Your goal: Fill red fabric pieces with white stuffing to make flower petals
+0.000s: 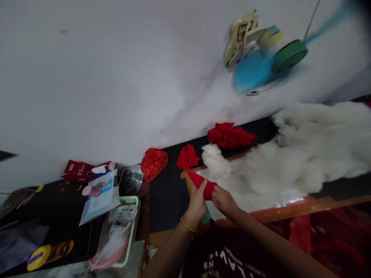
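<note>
A small red cloth cone (209,190) is held in front of my body, its pointed tip toward the upper left. My left hand (196,202) is wrapped round its side, with the thumb on top of the cloth. At the wide lower right end, my right hand (224,201) meets the cloth; its fingertips are hidden at or inside the opening. White fluffy stuffing (216,160) lies just beyond my hands, part of a large heap (313,146) that spreads to the right. Another piece of folded red cloth (188,156) rests behind the cone's tip.
A pile of red cloth pieces (230,136) lies by the wall. To the left are a red plastic bag (154,163), a pale green basket (133,231) and a yellow-capped bottle (39,258). A blurred blue fan (253,71) hangs at upper right. More red material (333,235) is at lower right.
</note>
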Tool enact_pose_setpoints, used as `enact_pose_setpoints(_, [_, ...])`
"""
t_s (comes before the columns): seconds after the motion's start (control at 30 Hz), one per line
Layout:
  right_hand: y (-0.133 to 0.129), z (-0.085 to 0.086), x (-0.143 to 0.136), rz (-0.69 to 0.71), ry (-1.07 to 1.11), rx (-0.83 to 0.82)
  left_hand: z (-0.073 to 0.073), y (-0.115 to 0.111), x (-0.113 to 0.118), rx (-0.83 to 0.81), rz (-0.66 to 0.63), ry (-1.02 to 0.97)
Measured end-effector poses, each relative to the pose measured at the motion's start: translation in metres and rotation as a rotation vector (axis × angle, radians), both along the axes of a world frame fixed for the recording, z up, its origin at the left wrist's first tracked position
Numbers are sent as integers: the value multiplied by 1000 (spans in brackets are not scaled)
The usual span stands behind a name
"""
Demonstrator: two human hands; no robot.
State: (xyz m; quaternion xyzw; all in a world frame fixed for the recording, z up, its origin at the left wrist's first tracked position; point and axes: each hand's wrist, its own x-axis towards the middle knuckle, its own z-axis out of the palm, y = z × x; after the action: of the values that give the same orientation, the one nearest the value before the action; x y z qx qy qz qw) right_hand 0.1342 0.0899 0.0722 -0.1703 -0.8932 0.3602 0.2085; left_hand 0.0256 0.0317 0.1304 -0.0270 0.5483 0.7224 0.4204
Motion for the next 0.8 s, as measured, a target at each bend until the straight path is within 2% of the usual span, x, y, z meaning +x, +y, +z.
enact_pose_setpoints(0.07, [1, -7, 2, 59, -19, 22, 1, 1, 4, 12, -13, 8])
enact_pose_setpoints(0.17, [-2, -6, 2, 127, 8, -57, 4, 3, 5, 26, 0, -33])
enact_pose_setpoints(0.33, [-4, 4, -9, -29, 91, -357, 6, 6, 1, 88, 28, -96])
enact_pose_setpoints(0.4, [-1, 6, -12, -74, 79, -393, 4, 7, -6, 67, 76, -59])
enact_pose_setpoints(0.47, [2, 7, -10, -114, 98, -293, 1, 8, -16, 50, 121, -41])
enact_pose_setpoints(0.57, [5, 9, -4, -163, 138, -33, -1, 9, -27, 52, 129, -60])
enact_pose_setpoints(0.7, [8, 6, -5, -27, 52, 200, -1, 12, -22, 15, 123, -149])
enact_pose_setpoints(0.8, [10, -3, -12, 48, -89, 217, -2, 12, -7, -7, 112, -200])
